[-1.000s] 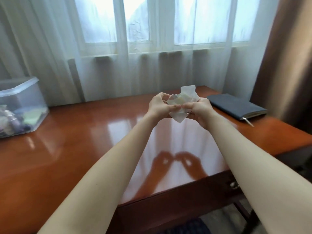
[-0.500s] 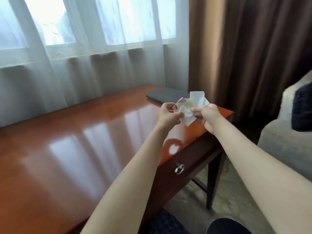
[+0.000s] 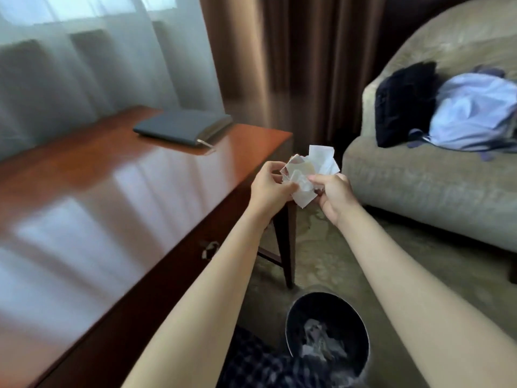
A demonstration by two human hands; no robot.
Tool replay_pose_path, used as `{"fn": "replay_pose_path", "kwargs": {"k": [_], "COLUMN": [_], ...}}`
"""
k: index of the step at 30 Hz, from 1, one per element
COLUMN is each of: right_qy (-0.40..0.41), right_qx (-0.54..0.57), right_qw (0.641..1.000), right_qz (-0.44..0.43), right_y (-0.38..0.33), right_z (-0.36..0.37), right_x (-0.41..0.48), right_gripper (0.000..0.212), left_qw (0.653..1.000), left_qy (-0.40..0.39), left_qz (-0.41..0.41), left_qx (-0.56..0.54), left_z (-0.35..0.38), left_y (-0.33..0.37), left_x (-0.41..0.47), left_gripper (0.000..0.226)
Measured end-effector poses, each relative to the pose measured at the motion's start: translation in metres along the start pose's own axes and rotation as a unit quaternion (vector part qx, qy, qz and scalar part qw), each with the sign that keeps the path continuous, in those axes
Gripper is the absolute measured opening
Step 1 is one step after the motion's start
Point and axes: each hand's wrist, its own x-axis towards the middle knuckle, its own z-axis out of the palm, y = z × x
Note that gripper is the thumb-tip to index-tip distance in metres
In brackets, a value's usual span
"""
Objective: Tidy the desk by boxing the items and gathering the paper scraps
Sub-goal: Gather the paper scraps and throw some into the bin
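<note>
Paper scraps point(image 3: 309, 170) bunched, left hand point(image 3: 269, 191) and right hand point(image 3: 334, 195) both gripping them

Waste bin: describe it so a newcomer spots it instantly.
From the wooden desk, follow its corner leg down to the carpet. Near that leg's foot stands the waste bin: round, dark, crumpled paper inside, the only container on the floor.

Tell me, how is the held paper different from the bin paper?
The held scraps are pinched between the left hand and right hand; the bin paper lies loose inside the black bin. Held scraps look bright white, bin paper greyer. Both are crumpled.
</note>
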Motion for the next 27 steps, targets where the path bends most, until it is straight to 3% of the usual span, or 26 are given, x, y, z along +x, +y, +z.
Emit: {"fn": "replay_pose_path", "kwargs": {"k": [4,9,14,21,27], "right_qy": [0.036,0.078,0.137,0.178,0.196], "right_qx": [0.008,0.018,0.031,-0.019,-0.095], "right_qw": [0.999,0.99,0.969,0.94,0.908], "right_qz": [0.033,0.113,0.202,0.289,0.359], "right_y": [0.023,0.076,0.127,0.17,0.199], "right_z": [-0.026,-0.063,-0.089,-0.11,-0.124], "right_x": [-0.005,-0.019,-0.041,-0.051,-0.052], "right_gripper": [0.029,0.043,0.041,0.043,0.027], "left_qw": [0.998,0.985,0.952,0.927,0.899], "left_qy": [-0.019,-0.053,-0.076,-0.113,-0.173], "left_qz": [-0.057,-0.164,-0.297,-0.354,-0.392], "left_qx": [-0.01,-0.027,-0.013,0.044,0.088], "left_z": [0.022,0.04,0.058,0.077,0.074], "left_y": [-0.029,-0.073,-0.118,-0.16,-0.178], "left_x": [-0.013,-0.043,-0.072,-0.097,-0.11], "left_gripper": [0.035,0.041,0.039,0.046,0.043]}}
